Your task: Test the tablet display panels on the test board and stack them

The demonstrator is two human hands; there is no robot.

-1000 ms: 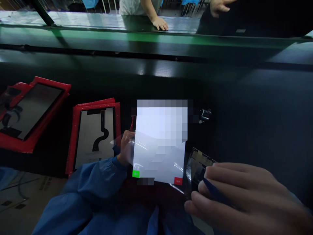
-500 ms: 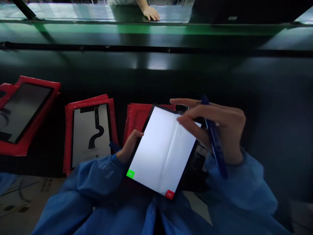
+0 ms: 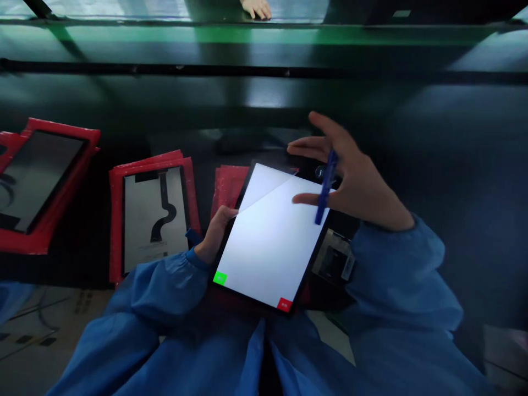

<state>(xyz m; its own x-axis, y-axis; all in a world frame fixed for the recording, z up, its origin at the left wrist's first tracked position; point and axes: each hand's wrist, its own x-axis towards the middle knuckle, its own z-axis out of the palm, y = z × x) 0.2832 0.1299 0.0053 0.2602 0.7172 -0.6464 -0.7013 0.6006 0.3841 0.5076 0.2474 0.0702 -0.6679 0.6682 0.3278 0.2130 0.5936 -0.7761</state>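
My left hand point(image 3: 214, 236) grips the left edge of a lit tablet screen point(image 3: 274, 236), its thumb on the rim. The screen glows plain white, with a green square at the lower left corner and a red one at the lower right. My right hand point(image 3: 350, 170) is over the upper right of the screen, its fingers spread, with a blue pen point(image 3: 325, 187) tucked in it. A thin clear film point(image 3: 264, 179) seems to be folded back over the upper part, one edge crossing the screen at a slant. Whether my right fingers touch the film I cannot tell.
Display panels on red bubble-wrap pouches lie at the left point(image 3: 53, 176) and centre left point(image 3: 154, 220). Another red pouch point(image 3: 226, 181) is partly behind the screen. A small circuit module point(image 3: 334, 258) sits at the right. Across the bench rests another person's hand point(image 3: 256, 8).
My right hand has moved up and its fingers have spread; the pen has tilted the other way. The crease down the screen's right side is gone, and a slanted film edge shows near the top.
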